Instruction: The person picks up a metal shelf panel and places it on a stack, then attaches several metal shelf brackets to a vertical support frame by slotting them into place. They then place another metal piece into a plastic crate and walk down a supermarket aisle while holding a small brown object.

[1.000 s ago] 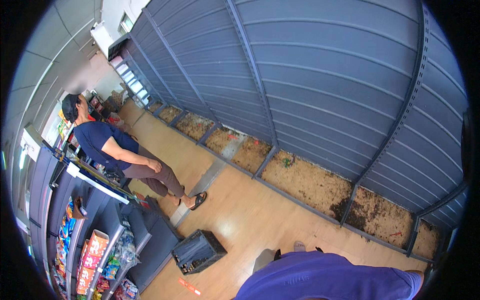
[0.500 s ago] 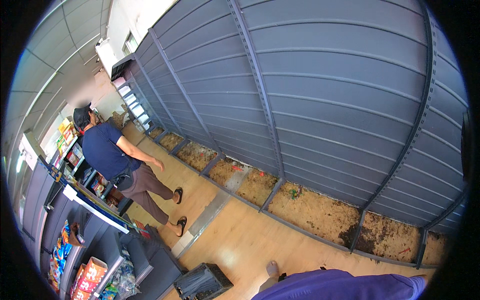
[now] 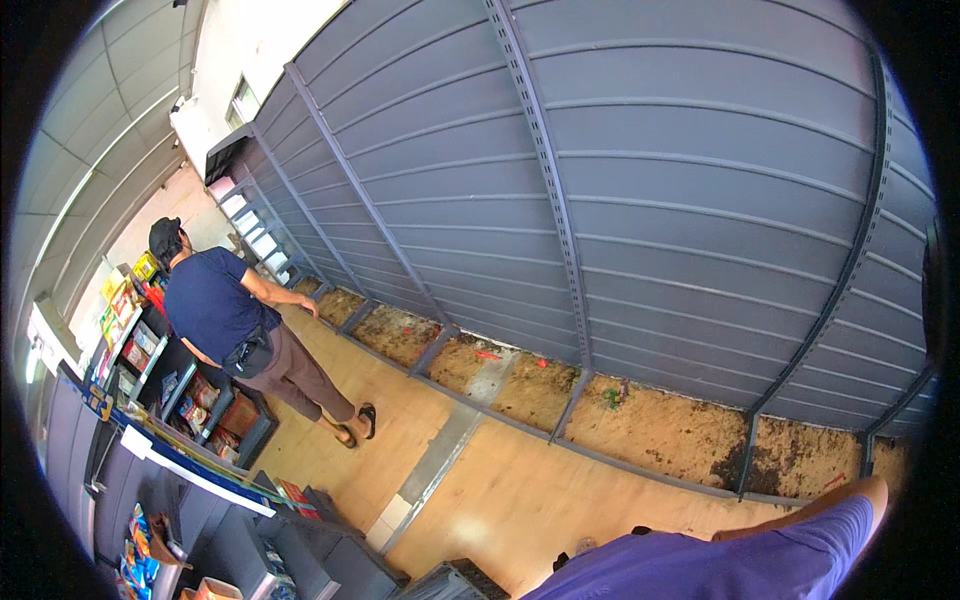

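Neither of my hands is in view. My purple shirt (image 3: 700, 565) and its sleeve fill the lower right, with a bare stretch of my forearm (image 3: 790, 522) beyond it; the hand at its end is hidden. Alongside stands a long grey shelving back panel (image 3: 700, 200) with slotted uprights (image 3: 548, 165) and no shelves on the part near me. Between its base feet (image 3: 750, 455) lies a dirty, stained strip of floor (image 3: 655, 425) with small red bits and a green scrap.
Ahead on the left a person (image 3: 215, 300) in a dark cap and navy shirt stands by shelves of packaged goods (image 3: 140, 345). A black crate (image 3: 455, 580) sits on the wooden floor (image 3: 480, 500) near me. Grey shelves (image 3: 235, 540) with snack bags line the lower left.
My view has shifted, and the crate now sits lower in it. My bare forearm has come into sight at lower right. The other person has stepped, bringing their feet closer together.
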Demonstrator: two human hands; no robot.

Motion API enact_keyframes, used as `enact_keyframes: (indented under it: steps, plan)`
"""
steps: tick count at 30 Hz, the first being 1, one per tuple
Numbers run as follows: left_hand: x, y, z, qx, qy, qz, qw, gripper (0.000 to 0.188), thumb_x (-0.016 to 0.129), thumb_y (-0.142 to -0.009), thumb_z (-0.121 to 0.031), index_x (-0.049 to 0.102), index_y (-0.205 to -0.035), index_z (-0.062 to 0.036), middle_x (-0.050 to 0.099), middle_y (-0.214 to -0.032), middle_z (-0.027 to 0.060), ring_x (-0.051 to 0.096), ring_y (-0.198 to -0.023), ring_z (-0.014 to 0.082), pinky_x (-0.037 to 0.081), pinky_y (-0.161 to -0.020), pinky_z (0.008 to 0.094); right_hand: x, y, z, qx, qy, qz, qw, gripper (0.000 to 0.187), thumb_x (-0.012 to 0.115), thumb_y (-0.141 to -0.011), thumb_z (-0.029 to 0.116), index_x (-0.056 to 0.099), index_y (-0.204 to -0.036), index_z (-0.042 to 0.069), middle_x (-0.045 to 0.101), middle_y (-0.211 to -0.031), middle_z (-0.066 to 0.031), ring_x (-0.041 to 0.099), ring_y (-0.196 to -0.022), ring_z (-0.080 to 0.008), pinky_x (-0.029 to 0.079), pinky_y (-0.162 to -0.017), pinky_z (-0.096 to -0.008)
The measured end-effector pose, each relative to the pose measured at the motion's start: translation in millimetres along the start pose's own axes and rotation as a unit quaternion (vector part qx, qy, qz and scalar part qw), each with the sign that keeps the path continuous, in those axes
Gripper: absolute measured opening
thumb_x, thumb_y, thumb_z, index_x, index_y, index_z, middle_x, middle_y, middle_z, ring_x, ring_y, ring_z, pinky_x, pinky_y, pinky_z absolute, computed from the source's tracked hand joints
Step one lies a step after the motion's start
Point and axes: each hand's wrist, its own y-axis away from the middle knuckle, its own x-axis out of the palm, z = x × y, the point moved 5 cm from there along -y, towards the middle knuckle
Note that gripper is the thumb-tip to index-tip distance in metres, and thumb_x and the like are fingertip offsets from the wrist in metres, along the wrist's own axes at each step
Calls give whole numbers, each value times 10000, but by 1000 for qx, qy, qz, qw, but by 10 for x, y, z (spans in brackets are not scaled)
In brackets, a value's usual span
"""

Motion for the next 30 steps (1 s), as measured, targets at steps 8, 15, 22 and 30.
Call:
enact_keyframes:
  steps: [8,15,22,30]
  plan:
    - [-437,-226,-79,1,15,-5,1000,174,507,-625,-179,567,-636,-17,527,-538,51,485,-431,125,398,-387,245,-46,-687,417,-40,-224,49,972,61,553,-621,93,544,-616,33,511,-566,-7,443,-489,-89,334,-421,-251]
    - [-619,-475,-170,-9,25,-19,999,176,504,-629,-179,568,-642,-16,529,-544,52,487,-437,124,400,-393,244,-220,-825,1556,2,-303,132,944,99,550,-675,88,542,-672,-11,543,-595,-43,498,-491,-95,411,-422,-230]
    - [-714,-941,-545,-11,26,-27,999,178,502,-633,-179,570,-647,-16,532,-550,52,489,-442,123,403,-399,242,-688,-1333,2210,-53,-349,223,909,85,538,-674,84,540,-674,-1,547,-610,-40,499,-529,-96,413,-462,-230]
    - [-781,-1503,-994,-15,22,-31,999,180,499,-638,-180,571,-653,-15,534,-557,53,492,-449,122,406,-405,240,-1444,-1626,2584,-367,-108,215,898,96,516,-688,87,527,-645,2,543,-617,-33,491,-559,-99,394,-479,-246]
